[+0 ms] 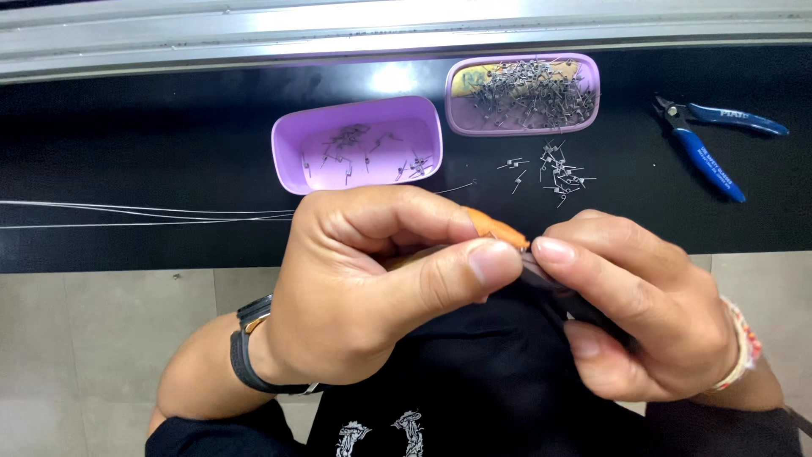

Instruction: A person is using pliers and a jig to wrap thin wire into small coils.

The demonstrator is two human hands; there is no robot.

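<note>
Orange-handled tool [495, 227] sits pinched between left hand [372, 288] and right hand [643, 313] fingers.

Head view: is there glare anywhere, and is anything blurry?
In the head view, overhead light leaves a bright glare patch on the black mat between the two purple trays, and the metal rail at the top is washed out. The left hand and right hand are sharp; the small springs are too fine to resolve.
</note>
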